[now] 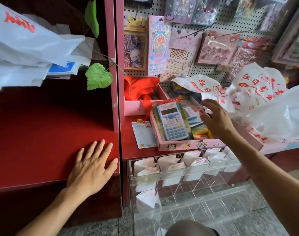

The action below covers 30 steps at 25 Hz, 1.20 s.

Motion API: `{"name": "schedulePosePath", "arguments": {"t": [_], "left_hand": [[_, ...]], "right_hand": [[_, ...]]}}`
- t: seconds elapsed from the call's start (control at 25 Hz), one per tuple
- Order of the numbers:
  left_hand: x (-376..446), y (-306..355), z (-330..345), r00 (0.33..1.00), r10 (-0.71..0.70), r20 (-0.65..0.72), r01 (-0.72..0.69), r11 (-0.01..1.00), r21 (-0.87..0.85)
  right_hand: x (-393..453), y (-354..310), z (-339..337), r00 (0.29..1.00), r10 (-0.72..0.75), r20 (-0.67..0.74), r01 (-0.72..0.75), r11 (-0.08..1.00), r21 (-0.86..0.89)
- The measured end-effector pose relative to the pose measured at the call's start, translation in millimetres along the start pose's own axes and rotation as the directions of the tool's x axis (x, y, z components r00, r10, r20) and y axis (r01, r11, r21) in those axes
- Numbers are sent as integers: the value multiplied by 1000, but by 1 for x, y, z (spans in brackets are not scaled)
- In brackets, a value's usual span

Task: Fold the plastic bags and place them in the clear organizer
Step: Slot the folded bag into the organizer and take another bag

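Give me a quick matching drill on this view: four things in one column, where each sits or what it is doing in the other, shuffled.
Things:
1. left hand
2. right hand
3. blue and white calculator in its green pack
4. folded white plastic bags

Places or states:
A. in the compartments of the clear acrylic organizer
B. lying in the pink cardboard tray
C. flat, fingers spread, on the red counter
D. reaching toward the loose white plastic bags with red print

Pairs: 1-C, 2-D, 3-B, 4-A
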<state>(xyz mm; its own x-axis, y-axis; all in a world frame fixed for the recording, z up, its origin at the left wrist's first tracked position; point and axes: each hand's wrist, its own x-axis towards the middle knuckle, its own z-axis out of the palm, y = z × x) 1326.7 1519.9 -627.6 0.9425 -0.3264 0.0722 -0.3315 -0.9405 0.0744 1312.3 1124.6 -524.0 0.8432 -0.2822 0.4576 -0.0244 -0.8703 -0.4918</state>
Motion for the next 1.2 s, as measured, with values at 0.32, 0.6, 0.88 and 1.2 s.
{"name": "schedulePosePath", "arguments": {"t": [0.32,0.6,0.88,1.2], "left_hand": [[2,-9,-19,995,41,90,-3,922,-387],[-26,-10,-82,950,-181,254,268,61,-961],[-58,-80,-81,939,-266,219,283,232,-930],[-119,-170,-90,961,-265,75,183,408,-895]], "right_hand": [[-76,-106,13,869,-369,331,240,897,370],[-135,-211,62,637,-614,466,265,742,616],[-168,-287,106,401,-719,568,260,684,682],[-118,-337,135,827,-436,356,160,788,594]]}}
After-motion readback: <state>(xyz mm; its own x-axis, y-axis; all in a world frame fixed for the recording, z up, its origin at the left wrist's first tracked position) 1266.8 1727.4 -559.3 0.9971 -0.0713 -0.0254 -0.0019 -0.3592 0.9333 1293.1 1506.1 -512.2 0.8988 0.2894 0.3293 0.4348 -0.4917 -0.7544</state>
